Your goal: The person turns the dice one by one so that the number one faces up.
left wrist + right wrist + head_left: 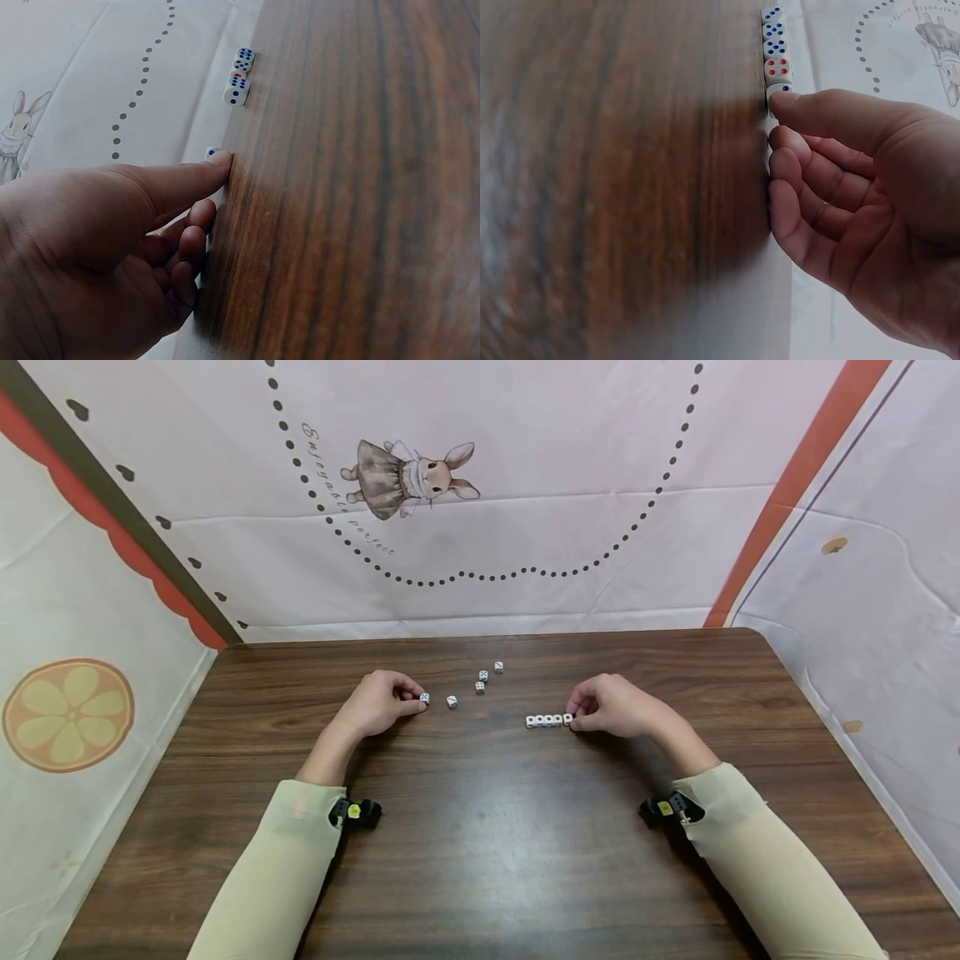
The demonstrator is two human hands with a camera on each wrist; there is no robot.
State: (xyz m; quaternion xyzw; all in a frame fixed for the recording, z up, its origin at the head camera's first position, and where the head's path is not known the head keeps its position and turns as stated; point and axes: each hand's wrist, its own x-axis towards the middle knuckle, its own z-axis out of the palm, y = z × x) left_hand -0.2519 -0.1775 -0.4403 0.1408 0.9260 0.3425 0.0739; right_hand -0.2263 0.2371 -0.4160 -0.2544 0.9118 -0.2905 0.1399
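Observation:
My left hand [381, 703] pinches a small white die [424, 698] between thumb and fingers at the left of the table. In the left wrist view, the thumb hides most of that die [213, 152]. My right hand [617, 705] pinches the white die [567, 719] at the right end of a straight row of dice [544, 721]. The right wrist view shows this end die [780, 91] partly under the thumb, lined up with the row, whose side faces carry blue or red dots. Several loose dice lie between the hands, one [452, 702] nearest the left hand.
Two loose dice [480, 688] sit close together, with another die [498, 667] farther back. The dark wood table [480, 860] ends at a white printed cloth [525, 543] hanging behind. More printed cloth hangs at both sides.

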